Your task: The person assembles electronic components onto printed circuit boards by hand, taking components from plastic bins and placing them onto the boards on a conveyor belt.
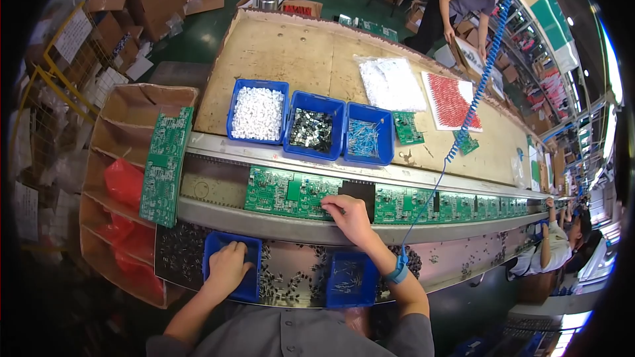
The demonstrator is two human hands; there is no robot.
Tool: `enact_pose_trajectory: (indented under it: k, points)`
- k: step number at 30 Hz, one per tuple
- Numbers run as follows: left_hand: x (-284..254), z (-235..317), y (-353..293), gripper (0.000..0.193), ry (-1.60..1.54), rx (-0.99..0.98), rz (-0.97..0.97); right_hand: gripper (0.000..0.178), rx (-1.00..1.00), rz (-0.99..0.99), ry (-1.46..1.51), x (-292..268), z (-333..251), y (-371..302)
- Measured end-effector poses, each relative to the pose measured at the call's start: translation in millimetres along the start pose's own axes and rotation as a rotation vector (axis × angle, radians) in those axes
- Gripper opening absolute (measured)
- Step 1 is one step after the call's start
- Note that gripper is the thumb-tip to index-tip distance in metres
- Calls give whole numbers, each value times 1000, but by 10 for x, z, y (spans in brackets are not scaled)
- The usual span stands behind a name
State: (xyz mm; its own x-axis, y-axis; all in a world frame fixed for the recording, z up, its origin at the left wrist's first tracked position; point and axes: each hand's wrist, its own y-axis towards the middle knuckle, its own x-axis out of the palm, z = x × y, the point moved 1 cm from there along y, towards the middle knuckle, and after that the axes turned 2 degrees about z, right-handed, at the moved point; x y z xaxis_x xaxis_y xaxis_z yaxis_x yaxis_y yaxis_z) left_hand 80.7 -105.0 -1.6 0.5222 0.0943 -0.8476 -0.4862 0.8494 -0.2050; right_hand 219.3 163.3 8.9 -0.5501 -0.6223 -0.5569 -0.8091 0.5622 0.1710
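My left hand (227,265) reaches into a small blue bin (233,263) at the near edge of the bench, fingers curled inside it; what it holds is hidden. My right hand (349,215) rests with pinched fingertips on a green circuit board (291,191) lying in the metal conveyor track (211,188). A blue wrist strap (399,271) sits on my right wrist, its coiled blue cord (476,92) running up and away. A second small blue bin (350,279) with small parts stands beneath my right forearm.
Three blue bins (258,113) (313,125) (365,133) of white, dark and blue parts stand behind the track. More green boards (463,206) line the track rightward. A board (165,165) leans in a cardboard rack (126,185). Other people work at back right (463,0) and far right (559,244).
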Motion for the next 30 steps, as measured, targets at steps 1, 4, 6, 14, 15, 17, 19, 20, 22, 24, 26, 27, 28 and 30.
enact_pose_trajectory:
  k: [1,4,6,14,15,17,19,20,22,24,26,27,28,30]
  points:
    - [34,-9,0,31,0,0,0,11,15,2,2,0,-1,-2]
    - [72,-18,-6,23,-18,-10,15,11,-14,15,7,6,13,-6]
    - [70,-4,-9,15,10,5,-15,11,-33,-6,1,6,18,-4]
    - [-49,8,-47,9,8,91,42,8,-90,-101,-54,-25,-4,45]
    - [-65,8,-52,9,15,100,44,8,-96,-107,-63,-25,-3,47]
    - [-93,13,-60,8,0,96,38,8,-101,-114,-71,-25,-4,52]
    - [-95,9,-68,8,-15,91,32,8,-103,-116,-66,-22,-7,55]
    - [-90,5,-74,6,-37,89,37,8,-103,-117,-66,-21,-10,57]
    - [-87,15,-79,7,-60,88,43,8,-89,-126,-62,-22,-17,62]
    - [-106,54,-84,11,-83,132,137,8,-80,-128,-60,-27,-29,65]
    - [-128,43,-94,13,-65,145,125,8,-72,-131,-56,-31,-37,69]
    - [-141,41,-97,14,-47,159,113,8,-66,-136,-53,-34,-38,72]
    - [-159,48,-98,14,-48,159,113,8,-60,-142,-50,-34,-38,72]
    - [-215,67,-90,12,-100,167,129,8,-43,-151,-38,-34,-33,74]
